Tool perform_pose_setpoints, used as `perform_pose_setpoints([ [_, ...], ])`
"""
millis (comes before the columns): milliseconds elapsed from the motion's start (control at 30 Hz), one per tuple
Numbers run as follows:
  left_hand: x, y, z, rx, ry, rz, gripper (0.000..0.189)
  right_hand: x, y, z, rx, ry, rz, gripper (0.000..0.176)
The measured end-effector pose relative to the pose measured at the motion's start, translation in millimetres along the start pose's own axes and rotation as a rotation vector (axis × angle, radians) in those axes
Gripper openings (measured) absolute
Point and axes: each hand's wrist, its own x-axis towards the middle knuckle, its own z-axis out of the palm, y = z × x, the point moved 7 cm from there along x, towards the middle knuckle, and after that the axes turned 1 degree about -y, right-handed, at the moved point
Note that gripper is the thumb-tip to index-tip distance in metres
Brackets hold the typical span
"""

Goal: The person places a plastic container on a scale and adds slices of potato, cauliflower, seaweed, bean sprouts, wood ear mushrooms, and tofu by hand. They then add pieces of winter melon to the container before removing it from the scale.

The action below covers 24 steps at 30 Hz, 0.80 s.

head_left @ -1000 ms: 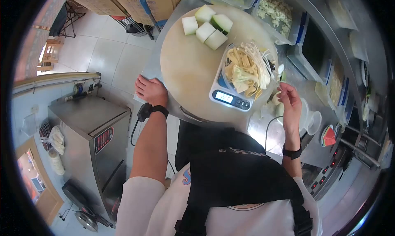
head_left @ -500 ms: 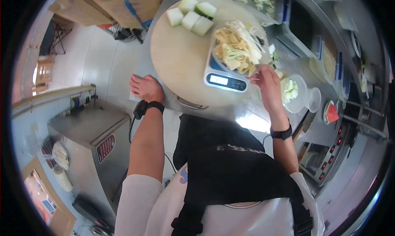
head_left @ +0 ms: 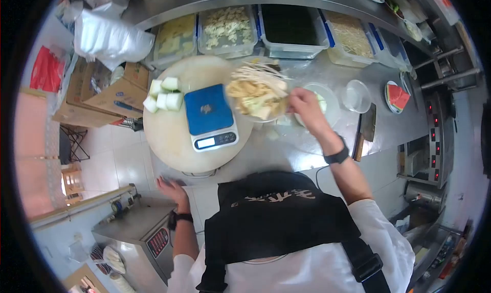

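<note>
My right hand (head_left: 305,107) grips the right rim of a clear bowl (head_left: 263,120) heaped with enoki mushrooms, yellowish tofu-skin-like strips and pale cabbage. That bowl is off the kitchen scale (head_left: 208,109), just to its right. The scale has a blue top and a lit display, and rests on a round cutting board (head_left: 169,134). Pale green-skinned melon chunks (head_left: 164,94) lie on the board's left side. By the table's front left edge, my left hand (head_left: 174,190) is open and holds nothing, its fingers apart.
Lidless tubs of cut food (head_left: 227,29) line the back under a steel shelf. Right of my hand are a bowl of chopped greens (head_left: 327,101), an empty-looking clear bowl (head_left: 356,96), a cleaver (head_left: 367,123) and watermelon on a plate (head_left: 397,95).
The vegetable bowl has been lifted off the scale and moved right, with my right hand on its rim. My left hand has come off the table edge. The head view has shifted.
</note>
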Motion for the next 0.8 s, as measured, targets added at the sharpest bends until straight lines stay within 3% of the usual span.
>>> perform_pose_setpoints([
  [100, -37.2, 50.9, -29.1, -0.157, -0.012, -0.034, 0.038, 3.1, 9.3, -86.7, -0.080, 0.073, -0.073, 0.013],
  [167, -61.9, 56.7, -16.0, -0.357, -0.258, -0.069, 0.030, 9.7, 23.2, -134.2, -0.099, 0.107, -0.062, 0.014],
  [233, -68.8, 111.8, -23.2, -0.361, -0.295, 0.009, 0.026, 15.6, 39.3, -177.0, -0.154, 0.240, -0.012, 0.015],
  [267, -70.0, 141.2, -23.5, -0.370, -0.337, 0.088, 0.023, 17.1, 40.2, -185.4, -0.148, 0.236, -0.010, 0.015],
  [400, -68.9, 181.3, -10.3, -0.382, -0.350, 0.061, 0.021, 18.4, 47.2, -217.5, -0.168, 0.321, -0.017, 0.016],
  [533, -62.3, 200.5, -20.2, -0.382, -0.268, 0.053, 0.019, 25.1, 43.9, -193.7, -0.143, 0.201, 0.008, 0.016],
  [800, -30.9, 236.6, -60.5, -0.399, -0.197, 0.116, 0.018, 27.6, 8.5, -53.5, -0.046, -0.185, -0.030, 0.012],
])
